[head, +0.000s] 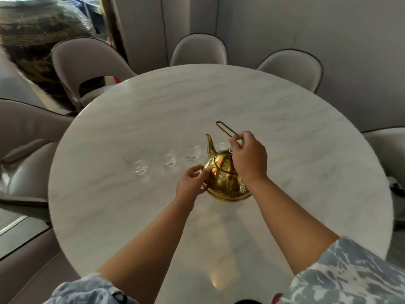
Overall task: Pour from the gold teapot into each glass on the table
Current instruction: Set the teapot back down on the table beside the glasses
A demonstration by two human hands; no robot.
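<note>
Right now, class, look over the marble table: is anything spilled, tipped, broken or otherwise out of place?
Nothing stands out. The shiny gold metal teapot sits upright on the round white marble table, its thin wire handle gripped by the right hand, the left hand touching its side. The small clear glasses stand in a row; no puddle shows.

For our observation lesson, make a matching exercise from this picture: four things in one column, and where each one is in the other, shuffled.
Things
1. right hand
2. left hand
3. gold teapot
4. glasses

Places
A. row left of the spout
B. on the wire handle
C. against the pot's side
D. on the marble table, between both hands

Pairs: 1-B, 2-C, 3-D, 4-A
</note>
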